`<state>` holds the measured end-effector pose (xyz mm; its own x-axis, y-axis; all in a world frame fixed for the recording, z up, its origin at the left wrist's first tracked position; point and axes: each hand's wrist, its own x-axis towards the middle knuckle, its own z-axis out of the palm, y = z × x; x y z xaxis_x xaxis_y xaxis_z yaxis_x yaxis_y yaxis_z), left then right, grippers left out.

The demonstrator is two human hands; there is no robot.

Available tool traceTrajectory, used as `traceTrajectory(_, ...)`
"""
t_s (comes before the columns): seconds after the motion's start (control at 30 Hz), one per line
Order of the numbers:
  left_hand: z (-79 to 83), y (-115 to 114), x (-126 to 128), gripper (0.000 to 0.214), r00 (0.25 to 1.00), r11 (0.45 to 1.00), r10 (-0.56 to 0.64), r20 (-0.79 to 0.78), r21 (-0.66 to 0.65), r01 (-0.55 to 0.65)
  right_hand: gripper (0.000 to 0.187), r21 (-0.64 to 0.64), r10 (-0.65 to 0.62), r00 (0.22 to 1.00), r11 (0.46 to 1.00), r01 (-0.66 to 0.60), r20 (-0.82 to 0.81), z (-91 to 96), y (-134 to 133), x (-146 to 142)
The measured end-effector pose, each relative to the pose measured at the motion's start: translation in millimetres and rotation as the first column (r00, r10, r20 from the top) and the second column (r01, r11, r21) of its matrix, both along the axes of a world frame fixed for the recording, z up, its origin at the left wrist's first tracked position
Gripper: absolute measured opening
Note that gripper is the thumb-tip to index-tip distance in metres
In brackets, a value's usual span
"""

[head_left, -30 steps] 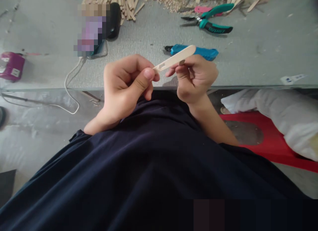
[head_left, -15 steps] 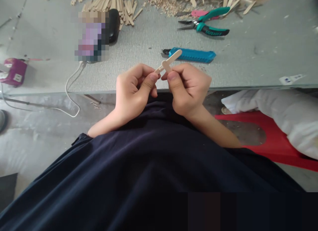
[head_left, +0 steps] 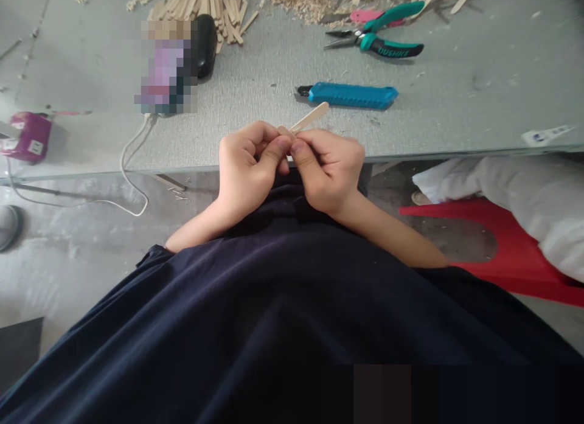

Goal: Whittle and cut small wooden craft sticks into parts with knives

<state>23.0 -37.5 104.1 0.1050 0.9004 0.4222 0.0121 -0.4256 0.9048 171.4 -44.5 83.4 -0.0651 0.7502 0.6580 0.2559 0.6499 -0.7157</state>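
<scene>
My left hand (head_left: 250,165) is closed, thumb and fingers pinching a pale wooden craft stick (head_left: 311,117) whose rounded end slants up to the right. My right hand (head_left: 329,167) is closed too, its thumb tip almost against the left one, gripping a second, short craft stick (head_left: 285,132) that crosses the first. Most of the short piece is hidden behind the fingers. Both hands are just over the table's front edge. Beyond them lies a blue utility knife (head_left: 353,95) with its blade end to the left.
Pliers (head_left: 374,34) with green-black handles lie behind the knife. Craft sticks (head_left: 223,13) and wood shavings (head_left: 303,4) are heaped at the back. A blurred phone (head_left: 164,77) with a white cable (head_left: 123,159) is at left, a purple box (head_left: 30,137) farther left. A red stool (head_left: 515,241) stands at right.
My right hand has moved left and slightly down, bringing the short stick in against my left fingertips. The crossing point, visible before, is now mostly covered by the fingers.
</scene>
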Motion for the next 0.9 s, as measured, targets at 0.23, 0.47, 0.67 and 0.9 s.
traceTrajectory(0.23,-1.9,-1,3,0.025,0.998,0.990,-0.004,-0.063,-0.140,-0.005,0.034,0.046,-0.170,0.982,0.984,0.174,-0.083,-3.2,3,-2)
traceTrajectory(0.47,-7.4,3,6,0.030,0.997,0.991,0.043,-0.062,-0.120,-0.051,0.041,0.020,-0.066,0.998,0.998,0.066,0.011,-4.3,2,-1)
traceTrajectory(0.67,-8.4,3,6,0.030,0.999,0.991,0.027,-0.021,-0.129,-0.030,0.040,0.006,-0.155,0.988,0.988,0.155,-0.001,-6.9,6,-1)
traceTrajectory(0.9,-13.4,9,7,0.036,0.998,0.995,0.004,0.064,-0.099,0.002,0.045,0.032,-0.094,0.992,0.995,0.092,0.088,-3.0,10,1)
